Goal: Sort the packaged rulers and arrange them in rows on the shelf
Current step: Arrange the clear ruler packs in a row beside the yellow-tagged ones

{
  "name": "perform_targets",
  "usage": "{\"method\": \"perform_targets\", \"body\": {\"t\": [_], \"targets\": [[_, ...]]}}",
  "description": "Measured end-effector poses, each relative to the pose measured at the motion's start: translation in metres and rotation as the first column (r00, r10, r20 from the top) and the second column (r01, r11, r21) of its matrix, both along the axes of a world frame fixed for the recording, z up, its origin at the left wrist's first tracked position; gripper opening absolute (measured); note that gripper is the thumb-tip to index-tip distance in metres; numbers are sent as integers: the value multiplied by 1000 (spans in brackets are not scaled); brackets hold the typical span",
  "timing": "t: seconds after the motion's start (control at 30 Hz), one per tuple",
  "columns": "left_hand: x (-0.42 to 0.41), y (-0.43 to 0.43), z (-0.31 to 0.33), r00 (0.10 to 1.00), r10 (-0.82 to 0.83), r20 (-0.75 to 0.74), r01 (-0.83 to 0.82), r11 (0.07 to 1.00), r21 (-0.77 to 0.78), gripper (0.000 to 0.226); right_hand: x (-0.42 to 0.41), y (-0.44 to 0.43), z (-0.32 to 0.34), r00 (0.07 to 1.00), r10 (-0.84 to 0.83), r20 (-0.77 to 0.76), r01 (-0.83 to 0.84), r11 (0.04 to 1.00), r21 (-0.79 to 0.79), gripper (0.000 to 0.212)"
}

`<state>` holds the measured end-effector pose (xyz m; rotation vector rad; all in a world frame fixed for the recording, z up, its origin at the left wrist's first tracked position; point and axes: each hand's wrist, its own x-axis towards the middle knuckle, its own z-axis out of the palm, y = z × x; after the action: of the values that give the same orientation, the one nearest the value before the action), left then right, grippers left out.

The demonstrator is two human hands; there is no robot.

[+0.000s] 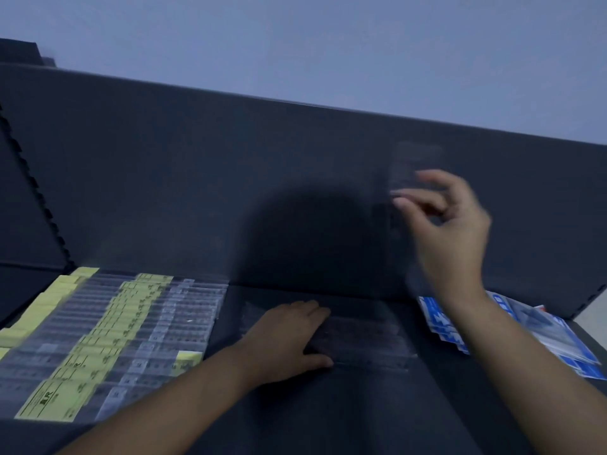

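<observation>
On the dark shelf (328,421) at the left lies a row of packaged rulers with yellow labels (108,330), overlapping one another. My left hand (289,336) rests flat on a small stack of clear packaged rulers (364,339) in the middle of the shelf. My right hand (450,224) is raised above the shelf, blurred, and pinches one clear packaged ruler (410,172) that stands upright in the air. A fanned pile of blue-labelled ruler packs (558,336) lies at the right, partly hidden behind my right forearm.
A dark back panel (197,175) rises behind the shelf, with a notched upright (36,192) at the left. A pale wall shows above. The shelf's right edge (588,303) is near the blue packs.
</observation>
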<state>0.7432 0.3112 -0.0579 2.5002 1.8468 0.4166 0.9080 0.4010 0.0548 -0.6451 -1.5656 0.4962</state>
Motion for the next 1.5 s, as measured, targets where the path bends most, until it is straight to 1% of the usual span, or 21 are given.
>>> {"method": "perform_targets", "body": {"t": [0.07,0.13,0.2,0.23,0.27,0.33,0.4,0.53,0.6,0.67,0.73,0.83,0.9,0.93,1.0,1.03,1.1,1.17,1.23,1.4,1.5], "targets": [[0,-1,-1,1000,-10,-8,10,1000,25,64,-15,5,-20,923,-122,364,34,970,239,20],[-2,-1,-5,995,-38,-91,48,993,105,57,-32,7,-46,724,-89,684,-12,990,141,16],[-1,-1,-6,984,-22,-174,53,983,177,56,-45,5,-66,537,62,841,-24,998,-58,15],[0,-2,-6,979,-13,-202,50,983,179,56,-48,4,-71,517,161,841,-32,985,-169,17],[0,-3,-6,973,1,-231,43,982,185,56,-50,4,-73,557,283,781,-40,948,-315,24],[0,-4,-6,963,20,-268,34,980,197,54,-46,6,-66,671,499,549,-54,771,-635,43],[-3,-3,-8,962,0,-272,51,982,181,54,-35,11,-62,673,595,439,-20,608,-794,52],[-5,1,-4,984,-7,-177,9,1000,12,60,-8,22,-68,557,553,620,114,688,-716,43],[-7,3,-3,994,-20,-111,16,999,-41,62,0,24,-74,546,592,593,83,666,-741,36],[-7,7,-9,983,1,-182,8,999,50,60,4,21,-76,550,633,545,-4,654,-756,20],[-7,8,-11,969,11,-248,10,996,85,59,3,17,-79,534,661,528,-97,668,-738,19],[-6,8,-8,987,-41,-152,53,996,76,64,1,13,-81,570,677,465,-192,661,-726,21],[-6,8,-5,996,-24,-84,25,1000,13,81,3,12,-81,631,670,392,-237,648,-724,21],[-8,8,-6,997,-13,-82,14,1000,15,88,7,12,-81,668,626,401,-221,682,-697,24],[-8,7,-6,994,-18,-106,21,999,30,88,27,11,-79,700,465,542,-100,816,-569,29],[-8,7,-8,993,-24,-118,31,998,61,84,40,9,-78,668,390,633,-42,870,-491,26],[-9,8,-9,992,-34,-121,44,996,82,77,69,0,-77,553,367,748,11,894,-447,16],[-9,10,-10,992,-40,-119,44,998,37,78,90,-7,-80,411,379,829,80,891,-447,35],[-9,10,-10,991,-34,-128,34,999,-6,80,96,-9,-88,358,399,844,76,889,-452,37],[-10,12,-7,993,-33,-112,29,999,-40,82,95,-1,-96,533,486,692,-24,827,-562,21],[-8,11,-4,994,-24,-109,18,998,-61,84,97,0,-93,501,452,738,-72,871,-485,10]]}}
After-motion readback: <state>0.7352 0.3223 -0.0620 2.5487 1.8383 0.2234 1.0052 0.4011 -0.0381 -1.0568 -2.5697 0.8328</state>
